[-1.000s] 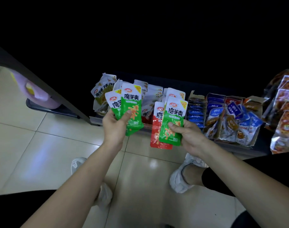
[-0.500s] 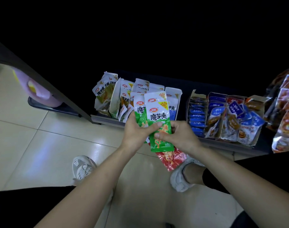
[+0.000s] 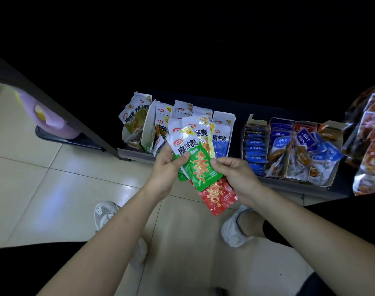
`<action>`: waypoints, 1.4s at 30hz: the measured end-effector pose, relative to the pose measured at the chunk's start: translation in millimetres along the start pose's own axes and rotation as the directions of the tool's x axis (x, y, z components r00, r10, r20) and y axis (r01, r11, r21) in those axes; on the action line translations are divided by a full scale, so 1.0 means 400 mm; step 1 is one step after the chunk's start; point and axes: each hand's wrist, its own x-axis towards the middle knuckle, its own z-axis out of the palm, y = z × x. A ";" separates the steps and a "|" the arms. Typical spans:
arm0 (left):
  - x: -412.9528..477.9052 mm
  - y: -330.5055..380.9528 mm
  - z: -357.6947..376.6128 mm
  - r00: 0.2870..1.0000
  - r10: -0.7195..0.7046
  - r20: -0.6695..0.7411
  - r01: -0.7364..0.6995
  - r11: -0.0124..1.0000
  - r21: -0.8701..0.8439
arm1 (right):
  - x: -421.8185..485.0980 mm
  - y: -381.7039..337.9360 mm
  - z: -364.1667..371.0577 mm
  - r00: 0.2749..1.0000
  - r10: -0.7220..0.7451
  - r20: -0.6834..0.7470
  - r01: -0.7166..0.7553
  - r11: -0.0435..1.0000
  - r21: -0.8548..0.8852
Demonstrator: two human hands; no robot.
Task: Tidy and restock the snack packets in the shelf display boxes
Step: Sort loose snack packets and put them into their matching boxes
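Tiled floor [image 3: 54, 189] fills most of the view. The low dark shelf [image 3: 132, 154] runs along its far edge, and all places below are given from that shelf.

On the shelf's left end stand white display boxes [image 3: 147, 133] w/ white-and-green pkts upright, faces out, prob. so labels read from the aisle. Several lean and splay, so this end looks not yet tidy. On the shelf's middle and right are cardboard boxes [image 3: 323, 159] of blue and brown pkts, tilted fwd, a few flopped over the front wall. Past the shelf's right end are bigger orange-red bags [image 3: 372, 133], stacked and partly cut off by the frame edge.

Just in front of the shelf's left end, above the floor, both hands meet. The left hand [image 3: 166, 167] grasps a fanned bunch of green packets [image 3: 200, 167], thumb on the front one, fingers behind. The fan prob. keeps each face readable for sorting. The right hand [image 3: 235, 176] pinches the right edge of that same front pkt, thumb on top. A red packet [image 3: 218, 196] pokes out below. Its top is hidden under the greens and the fingers, so can't tell for sure which hand carries it — looks like the right.

Judgement: this is a sorting step. Red doesn't match the greens, so it's likely being split off before the greens go into a white box. None of the held pkts touches the shelf. Risk — slick foil in a loose fan could slide out.
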 end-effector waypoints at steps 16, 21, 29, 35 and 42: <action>0.000 -0.034 -0.044 0.995 -0.089 -0.052 0.083 0.991 -0.104 | -0.002 0.032 0.018 0.979 0.179 0.093 -0.167 0.978 -0.129; 0.009 -0.032 -0.078 0.987 -0.080 -0.136 0.068 0.994 -0.089 | 0.016 0.021 -0.016 0.986 0.138 -0.094 -0.147 0.985 -0.091; -0.009 -0.063 -0.139 0.952 -0.133 -0.276 0.157 0.985 0.069 | 0.038 -0.007 -0.027 0.978 0.172 -0.114 -0.177 0.984 -0.028; -0.029 -0.087 -0.223 0.875 -0.102 -0.473 0.125 0.992 0.017 | 0.072 -0.001 0.001 0.978 0.168 -0.121 -0.164 0.986 0.039; 0.025 0.026 -0.334 0.679 0.210 -0.704 -0.133 0.978 0.163 | 0.107 -0.009 0.075 0.982 0.113 -0.152 -0.127 0.988 -0.089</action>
